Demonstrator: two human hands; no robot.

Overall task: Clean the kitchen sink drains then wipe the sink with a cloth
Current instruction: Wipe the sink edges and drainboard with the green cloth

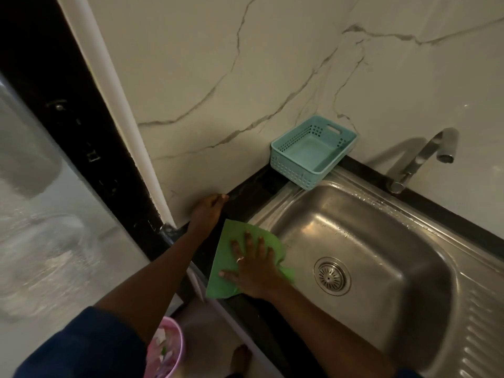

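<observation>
At the left rim of the sink [381,214], wiping is the step in hand; the green cloth [226,241] lies spread half on the black counter [251,197] and half over the steel rim. My right hand [253,268] presses flat on the cloth, fingers straight and spread, gripping nothing. My left hand [207,211] rests apart from it on the counter by the wall and holds nothing (it serves as a brace, as I judge it). The two hands are near each other but not touching.

The drain [332,276] sits in the basin floor with its strainer seated and looks free of scraps; I therefore judge the drain step complete. Water beads show on the far rim near the tap [425,156]; a blue basket [289,170] stands on the back corner, partly over the rim.

Next move, as I judge it: keep palm pressure even; draw the cloth along the rim and down the basin wall; work toward the drain; the basket would need lifting to reach beneath it.
</observation>
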